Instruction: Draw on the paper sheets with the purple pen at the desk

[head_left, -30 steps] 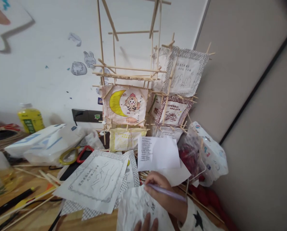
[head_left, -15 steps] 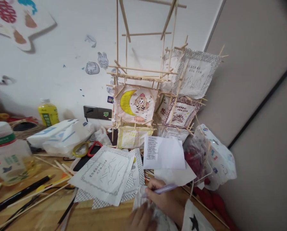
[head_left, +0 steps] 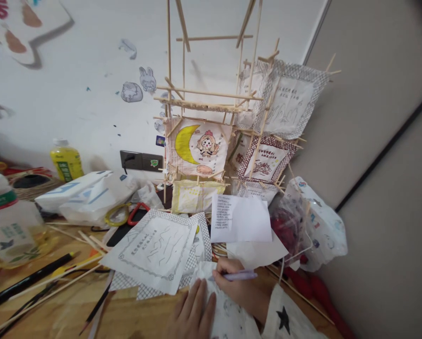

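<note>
My right hand [head_left: 237, 287] grips a pale purple pen [head_left: 241, 275] with its tip on a thin white sheet [head_left: 228, 318] at the bottom of the view. My left hand [head_left: 193, 315] lies flat with fingers together on that sheet's left side, pinning it to the wooden table [head_left: 140, 318]. Just beyond lie drawn sheets with checked borders [head_left: 154, 252] and a white note with small writing [head_left: 239, 219]. Behind them stands a tall bamboo-stick frame [head_left: 204, 103] hung with paper panels, one showing a yellow moon and a cartoon girl [head_left: 197, 147].
Loose bamboo sticks [head_left: 48, 292] and a black pen [head_left: 27, 281] lie at the left. A clear jar [head_left: 6, 221], yellow bottle [head_left: 67, 162], white bags [head_left: 87, 195] and tape rolls [head_left: 117, 214] stand behind. A plastic bag with red items [head_left: 303, 226] sits right, against a grey wall.
The view swung left and then steadied. My left hand slid further onto the sheet and now lies flat on it. My right hand stays on the pen.
</note>
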Available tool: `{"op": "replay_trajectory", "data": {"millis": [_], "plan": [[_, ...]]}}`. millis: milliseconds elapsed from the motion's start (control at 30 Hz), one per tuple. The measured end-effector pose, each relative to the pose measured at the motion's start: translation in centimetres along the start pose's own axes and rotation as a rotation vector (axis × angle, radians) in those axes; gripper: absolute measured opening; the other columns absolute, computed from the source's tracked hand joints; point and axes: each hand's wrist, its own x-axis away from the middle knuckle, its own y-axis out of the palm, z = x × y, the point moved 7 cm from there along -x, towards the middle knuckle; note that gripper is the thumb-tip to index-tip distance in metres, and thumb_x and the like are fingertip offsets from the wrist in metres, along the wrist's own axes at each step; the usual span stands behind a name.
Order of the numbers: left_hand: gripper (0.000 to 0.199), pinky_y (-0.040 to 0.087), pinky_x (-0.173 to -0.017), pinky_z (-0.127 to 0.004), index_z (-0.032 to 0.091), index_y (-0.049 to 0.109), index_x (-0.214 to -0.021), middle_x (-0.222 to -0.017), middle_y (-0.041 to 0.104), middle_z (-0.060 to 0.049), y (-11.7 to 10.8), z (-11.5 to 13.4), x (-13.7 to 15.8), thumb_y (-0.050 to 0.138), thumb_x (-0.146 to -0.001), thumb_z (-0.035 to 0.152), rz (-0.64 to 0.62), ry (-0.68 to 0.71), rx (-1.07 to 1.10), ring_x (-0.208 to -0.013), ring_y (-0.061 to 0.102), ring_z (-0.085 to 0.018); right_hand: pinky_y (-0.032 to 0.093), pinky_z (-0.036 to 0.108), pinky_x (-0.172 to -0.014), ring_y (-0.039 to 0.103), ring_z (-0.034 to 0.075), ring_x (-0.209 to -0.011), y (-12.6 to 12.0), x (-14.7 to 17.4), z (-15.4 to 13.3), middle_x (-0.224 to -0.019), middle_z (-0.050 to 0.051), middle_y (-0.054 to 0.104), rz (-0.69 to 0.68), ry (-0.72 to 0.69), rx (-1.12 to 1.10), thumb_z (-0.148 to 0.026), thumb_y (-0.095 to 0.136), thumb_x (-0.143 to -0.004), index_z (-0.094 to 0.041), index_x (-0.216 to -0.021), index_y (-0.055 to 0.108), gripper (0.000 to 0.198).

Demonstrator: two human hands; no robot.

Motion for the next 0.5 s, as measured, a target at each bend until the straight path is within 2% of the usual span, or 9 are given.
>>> {"op": "replay_trajectory", "data": {"millis": [133, 500], "plan": [[0.048, 0.033, -0.087, -0.034, 0.018, 0.06, -0.108, -0.106, 0.066, -0.011, -0.19, -0.07, -0.12, 0.039, -0.088, 0.055, -0.016, 0.008, -0.008, -0.101, 0.056, -0.025, 0.034, 0.024, -0.057, 0.045, 0.012, -0.058, -0.16, 0.07, 0.1, -0.06, -0.004, 0.052, 0.018, 0.019, 0.06, -0.025, 0.055, -0.082, -0.02, -0.062, 0.053, 0.021], [0.049, 0.036, -0.082, -0.034, 0.018, 0.064, -0.103, -0.102, 0.069, -0.01, -0.63, -0.02, -0.83, 0.041, -0.086, 0.058, 0.007, 0.026, -0.031, -0.094, 0.062, -0.024, 0.033, 0.023, -0.054, 0.043, 0.011, -0.056, 0.03, 0.09, 0.09, -0.058, -0.004, 0.051, 0.024, -0.002, -0.018, -0.026, 0.053, -0.084, -0.02, -0.063, 0.051, 0.022]]}}
